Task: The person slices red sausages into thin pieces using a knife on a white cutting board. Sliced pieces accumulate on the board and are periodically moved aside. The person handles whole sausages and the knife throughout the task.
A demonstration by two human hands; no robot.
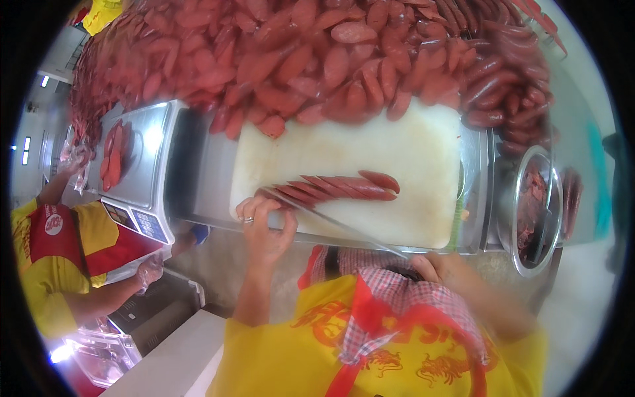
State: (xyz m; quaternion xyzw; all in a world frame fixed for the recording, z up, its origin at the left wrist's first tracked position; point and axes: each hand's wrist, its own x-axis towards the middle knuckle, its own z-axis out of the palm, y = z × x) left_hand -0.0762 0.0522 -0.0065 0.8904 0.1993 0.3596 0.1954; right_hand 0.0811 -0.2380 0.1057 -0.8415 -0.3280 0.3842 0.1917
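Observation:
A dark red sausage [347, 188], cut into slanting slices still lying in a row, rests on the white cutting board [423, 155]. My left hand [266, 226], with a ring on one finger, grips the sausage's left end by the board's near edge. In my right hand [435, 268] is a long thin knife [344, 227], held near the board's front right. Its blade slants up and left across to the sausage, with the tip end close to my left fingers. The handle is mostly hidden in my right hand.
Beyond the board lies a big heap of sausage slices [284, 73], with whole sausages [497, 86] at its right. A metal bowl [514, 255] holds dark red pieces. On the left, a scale [147, 159] carries a few slices. A co-worker [73, 258] in clear gloves stands beside it.

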